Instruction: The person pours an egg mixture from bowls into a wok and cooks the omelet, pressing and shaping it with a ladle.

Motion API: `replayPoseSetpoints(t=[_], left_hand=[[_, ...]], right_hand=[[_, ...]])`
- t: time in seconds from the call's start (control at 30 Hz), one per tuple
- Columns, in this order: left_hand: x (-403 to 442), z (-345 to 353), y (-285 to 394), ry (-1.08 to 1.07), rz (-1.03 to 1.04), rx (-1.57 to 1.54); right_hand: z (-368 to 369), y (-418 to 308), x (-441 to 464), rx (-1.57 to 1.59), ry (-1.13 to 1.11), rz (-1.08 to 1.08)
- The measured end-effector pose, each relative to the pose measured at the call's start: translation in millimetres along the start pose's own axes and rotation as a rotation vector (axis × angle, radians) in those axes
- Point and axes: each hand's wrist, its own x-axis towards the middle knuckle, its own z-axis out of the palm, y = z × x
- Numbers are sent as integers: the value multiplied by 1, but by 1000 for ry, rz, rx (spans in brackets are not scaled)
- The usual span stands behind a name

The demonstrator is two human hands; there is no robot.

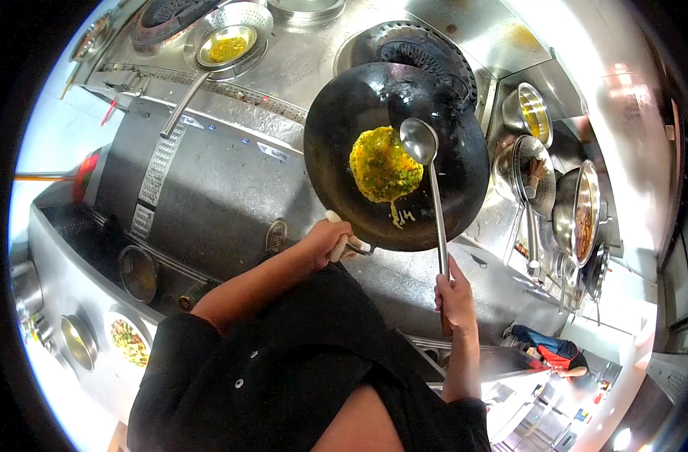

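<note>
1. The egg round [387, 166], yellow and flecked with green and orange, lies in the wok [336, 203] a little left of its middle; a pale dribble trails from its near edge. Even colour and a loose underside would, I judge, be the signs to watch for before any turning (the underside is hidden).

2. The ladle [437, 203] has its bowl over the round's right edge; whether it presses or only hovers, I cannot tell. Light nudges with the back of the bowl should serve better than digging, since so thin a round could tear.

3. The right hand [454, 297] is wrapped round the ladle's handle, one finger seeming to run along the shaft. That suits small, steering strokes.

4. The left hand [329, 239] is closed on a pale cloth [338, 250] at the wok handle [361, 248]. A firm, padded grip matters here, as the metal may be hot; a slow swirl would spread heat and free the egg.

5. The burner [415, 49] shows beyond the wok's far rim. The wok sits towards the person, so moving it away or nearer should be one way to govern the heat.
</note>
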Motion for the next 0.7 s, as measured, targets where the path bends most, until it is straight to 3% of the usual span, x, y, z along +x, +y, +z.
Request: replayPoseSetpoints(t=[0.23, 0.4, 0.7], left_hand=[[-19, 11, 8, 94, 73, 118], [-23, 6, 10, 85, 81, 174], [-30, 7, 6, 91, 209, 175]], right_hand=[[-14, -9, -21, -157, -60, 21], [-18, -1, -14, -381, -45, -109], [22, 6, 5, -444, 164, -165]])
